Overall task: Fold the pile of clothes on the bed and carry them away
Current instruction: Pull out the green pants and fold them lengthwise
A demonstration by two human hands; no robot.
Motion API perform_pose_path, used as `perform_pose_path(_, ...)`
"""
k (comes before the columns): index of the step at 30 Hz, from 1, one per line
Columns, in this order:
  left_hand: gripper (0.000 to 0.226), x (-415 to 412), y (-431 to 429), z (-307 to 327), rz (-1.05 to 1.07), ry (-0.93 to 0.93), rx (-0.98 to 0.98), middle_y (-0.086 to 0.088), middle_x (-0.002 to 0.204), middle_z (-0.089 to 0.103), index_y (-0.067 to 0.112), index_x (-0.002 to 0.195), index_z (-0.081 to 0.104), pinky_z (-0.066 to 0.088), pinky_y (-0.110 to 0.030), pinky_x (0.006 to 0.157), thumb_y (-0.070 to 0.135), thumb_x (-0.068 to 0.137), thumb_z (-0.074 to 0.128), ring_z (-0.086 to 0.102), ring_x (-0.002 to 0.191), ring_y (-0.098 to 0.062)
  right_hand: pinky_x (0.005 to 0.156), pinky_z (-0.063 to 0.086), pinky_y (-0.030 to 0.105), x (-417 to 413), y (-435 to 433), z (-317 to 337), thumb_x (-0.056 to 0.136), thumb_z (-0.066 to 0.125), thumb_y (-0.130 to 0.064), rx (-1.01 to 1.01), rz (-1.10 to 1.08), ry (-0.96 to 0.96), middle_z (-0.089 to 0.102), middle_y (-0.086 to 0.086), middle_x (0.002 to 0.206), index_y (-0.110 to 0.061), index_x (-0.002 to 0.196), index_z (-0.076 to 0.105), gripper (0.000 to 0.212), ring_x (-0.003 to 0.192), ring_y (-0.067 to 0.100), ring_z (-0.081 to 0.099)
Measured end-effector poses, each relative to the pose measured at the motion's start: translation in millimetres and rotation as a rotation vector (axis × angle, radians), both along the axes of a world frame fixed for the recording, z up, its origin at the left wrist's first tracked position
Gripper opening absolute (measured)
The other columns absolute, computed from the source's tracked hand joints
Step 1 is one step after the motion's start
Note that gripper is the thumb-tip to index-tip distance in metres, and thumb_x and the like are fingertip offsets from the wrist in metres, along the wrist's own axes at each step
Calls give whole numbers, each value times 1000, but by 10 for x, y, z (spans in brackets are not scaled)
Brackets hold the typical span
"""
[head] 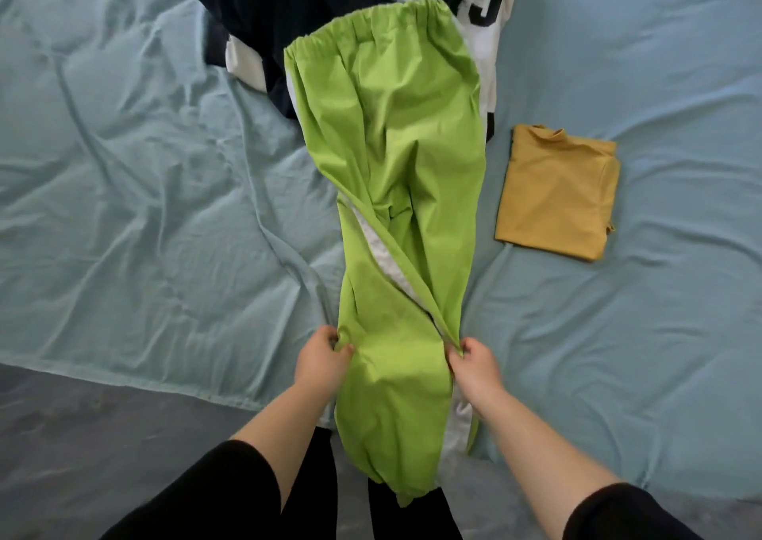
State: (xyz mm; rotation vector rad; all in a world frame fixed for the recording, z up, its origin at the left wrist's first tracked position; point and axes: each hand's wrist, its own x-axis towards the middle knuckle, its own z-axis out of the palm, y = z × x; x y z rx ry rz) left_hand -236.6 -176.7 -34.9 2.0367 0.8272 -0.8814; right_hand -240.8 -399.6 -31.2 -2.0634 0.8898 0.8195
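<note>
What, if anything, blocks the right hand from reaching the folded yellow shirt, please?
Likely yes, reachable: the right hand pinches the green trousers, but only bare sheet separates it from the yellow shirt.

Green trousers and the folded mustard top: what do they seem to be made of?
Green trousers: probably a thin woven fabric, synthetic or cotton blend, smooth with a slight sheen; it creases in crisp lines. Mustard top: likely a soft matte knit, perhaps cotton jersey; it lies flat with rounded folds.

Grey floor (82, 436), lower left.
</note>
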Motion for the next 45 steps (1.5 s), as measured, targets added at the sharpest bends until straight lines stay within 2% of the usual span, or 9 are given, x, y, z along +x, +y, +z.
perform_pose_path(7, 82, 930, 92, 196, 104, -191, -204, 0, 126, 51, 18, 141, 41, 50, -37, 93, 48, 75, 78, 57, 112, -20, 108, 33, 36, 657, 292, 418, 82, 71, -41, -251, 390, -401, 42, 6, 140, -14, 137, 44, 67, 130, 23, 40)
perform_pose_path(15, 33, 2453, 12, 334, 683, -396, -549, -8, 118, 67, 18, 118, 56, 54, -43, 92, 17, 88, 69, 65, 106, -26, 105, 41, 33, 1925, 887, 547, 102, 41, -29, 77, 222, -682, 57, -2, 134, -18, 134, 53, 36, 123, 13, 51)
perform_pose_path(21, 25, 2808, 118, 828, 443, -605, -647, 6, 106, 73, 37, 103, 64, 56, -41, 89, 28, 80, 68, 69, 102, -17, 107, 36, 23, 2643, 1160, 514, 105, 27, -40, 591, -108, -378, 61, 3, 132, -18, 126, 63, 48, 126, 14, 52)
perform_pose_path(24, 25, 2950, -13, 1059, 226, -643, -705, 12, 106, 73, 38, 105, 64, 55, -38, 92, 31, 81, 70, 69, 101, -10, 82, 49, 20, 2832, 1195, 546, 105, 26, -42, 724, -215, -275, 68, -2, 119, -23, 114, 68, 48, 113, 13, 62)
perform_pose_path(29, 58, 3096, -450, 1051, -143, -377, -691, 18, 149, 41, 51, 142, 36, 35, -32, 105, 67, 88, 48, 42, 131, -6, 66, 57, 24, 2986, 561, 701, 91, 26, -73, 773, -496, -309, 76, 3, 97, -23, 103, 70, 67, 87, 12, 73)
perform_pose_path(34, 45, 3126, -643, 838, -114, -349, -608, 9, 150, 42, 35, 145, 43, 32, -32, 112, 46, 101, 37, 41, 135, -10, 96, 37, 30, 3130, 173, 636, 86, 63, -52, 111, -17, -382, 45, 2, 145, -18, 144, 39, 72, 132, 24, 44)
perform_pose_path(38, 39, 3166, -345, 680, -100, -555, -386, 6, 136, 55, 27, 137, 52, 41, -6, 77, 19, 100, 46, 56, 104, 1, 77, 41, 34, 3248, 45, 459, 99, 47, -30, -72, -39, -445, 61, 15, 109, 0, 105, 58, 33, 102, 30, 55)
perform_pose_path(41, 43, 3255, -153, 563, -164, -583, -213, -1, 139, 51, 23, 139, 50, 49, -25, 92, 13, 97, 48, 57, 114, -16, 60, 31, 32, 3210, -86, 330, 100, 44, -30, -92, -215, -382, 48, 6, 82, -10, 78, 45, 29, 80, 25, 46)
perform_pose_path(45, 48, 3420, -75, 468, -56, -532, -84, -6, 138, 48, 21, 142, 42, 45, -43, 102, 26, 96, 55, 52, 119, -23, 70, 38, 29, 3258, -208, 247, 88, 64, -37, -167, -208, -403, 53, 1, 101, -12, 105, 55, 31, 85, 21, 52)
